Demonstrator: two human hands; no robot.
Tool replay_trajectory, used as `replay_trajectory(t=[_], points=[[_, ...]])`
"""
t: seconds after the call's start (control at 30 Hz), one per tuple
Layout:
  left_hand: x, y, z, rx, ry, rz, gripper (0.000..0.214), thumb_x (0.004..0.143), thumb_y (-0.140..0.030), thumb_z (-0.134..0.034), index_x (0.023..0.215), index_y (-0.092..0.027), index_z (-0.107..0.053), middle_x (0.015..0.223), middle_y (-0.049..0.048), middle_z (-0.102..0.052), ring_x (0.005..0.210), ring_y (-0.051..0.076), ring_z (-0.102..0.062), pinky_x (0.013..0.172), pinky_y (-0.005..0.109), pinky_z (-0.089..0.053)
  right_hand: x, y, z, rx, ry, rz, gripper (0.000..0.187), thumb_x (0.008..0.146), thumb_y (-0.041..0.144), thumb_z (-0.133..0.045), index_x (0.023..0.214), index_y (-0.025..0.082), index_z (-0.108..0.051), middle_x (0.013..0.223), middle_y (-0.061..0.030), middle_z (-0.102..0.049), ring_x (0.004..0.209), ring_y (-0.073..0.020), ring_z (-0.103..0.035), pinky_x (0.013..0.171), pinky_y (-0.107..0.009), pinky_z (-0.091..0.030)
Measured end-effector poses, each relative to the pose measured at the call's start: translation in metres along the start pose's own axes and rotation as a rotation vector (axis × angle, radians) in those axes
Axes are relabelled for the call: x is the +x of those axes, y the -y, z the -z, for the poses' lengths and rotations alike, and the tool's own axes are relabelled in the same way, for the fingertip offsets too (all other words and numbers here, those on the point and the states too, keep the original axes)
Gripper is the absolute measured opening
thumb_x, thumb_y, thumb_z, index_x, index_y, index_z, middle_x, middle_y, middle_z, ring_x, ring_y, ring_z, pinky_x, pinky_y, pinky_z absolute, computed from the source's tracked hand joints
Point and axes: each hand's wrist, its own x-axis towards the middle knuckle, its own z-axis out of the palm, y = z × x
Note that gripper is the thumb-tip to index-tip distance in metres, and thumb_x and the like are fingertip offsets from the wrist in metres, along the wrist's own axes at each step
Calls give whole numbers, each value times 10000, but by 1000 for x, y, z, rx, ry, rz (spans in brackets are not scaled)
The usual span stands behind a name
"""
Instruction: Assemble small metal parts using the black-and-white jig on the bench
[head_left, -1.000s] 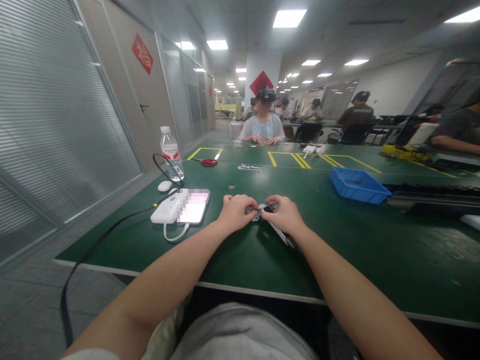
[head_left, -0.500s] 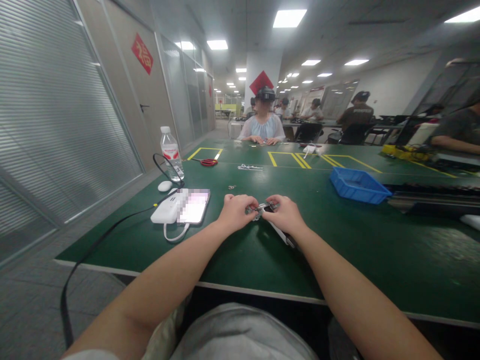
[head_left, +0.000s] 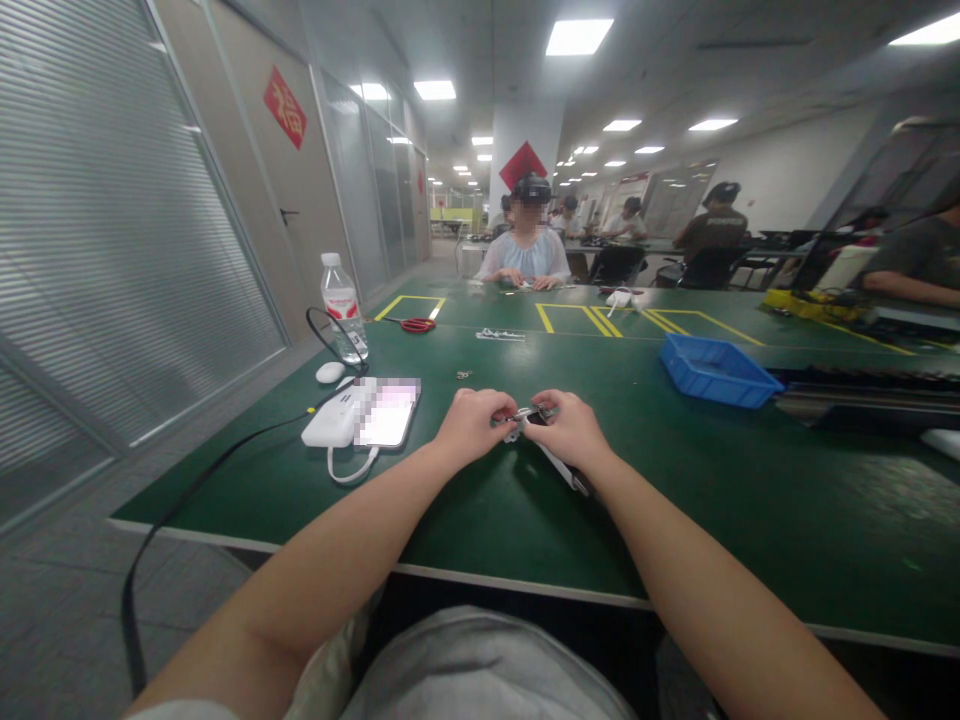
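Over the green table (head_left: 480, 520), my left hand (head_left: 474, 425) and my right hand (head_left: 571, 432) meet in front of me. My right hand is closed around a long, narrow white-and-dark piece (head_left: 556, 465), which slants down toward me under the palm. Its far end carries small silvery metal parts (head_left: 529, 412). Pinched at that end, the fingers of my left hand grip a small metal part whose kind I cannot make out. Fingers cover much of both pieces. A tiny metal bit (head_left: 464, 375) lies just beyond my left hand.
To the left are a phone (head_left: 396, 412), a white power bank (head_left: 330, 415) with cables, and a water bottle (head_left: 343, 310). Red-handled scissors (head_left: 418, 325) and thin metal strips (head_left: 501, 335) lie farther back. A blue bin (head_left: 718, 370) stands right. Across the table sits a person (head_left: 525, 250).
My hands stay in nearly the same place, with only a slight shift of the fingers at the metal parts. The person opposite has moved their hands a little.
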Motion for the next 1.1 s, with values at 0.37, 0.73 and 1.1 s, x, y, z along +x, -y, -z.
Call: replay_trajectory(t=[0.37,0.73,1.1], points=[[1,4,-3,-41,-12,-84,108,709,-175,-631,816,-186,-630,788,-2,-641,764,138,-587,744,258,-417,0,-1,-1,2,-13,9,376,575,288,-655,928,161,-667,871,-69,-622,748,-167,-579,708,-278,-454],[1,6,-5,-36,-56,-128,144,698,-117,-598,820,-183,-640,819,6,-646,801,147,-587,766,276,-406,0,-1,-1,8,-23,15,372,575,302,-651,917,155,-666,859,-74,-630,762,-177,-584,702,-282,-459],[-2,-1,0,65,-39,62,127,730,-275,-640,842,-215,-642,929,16,-638,932,190,-550,845,347,-345,1,0,-1,22,-13,-4,389,570,304,-648,928,152,-663,865,-73,-615,722,-164,-573,714,-290,-460]])
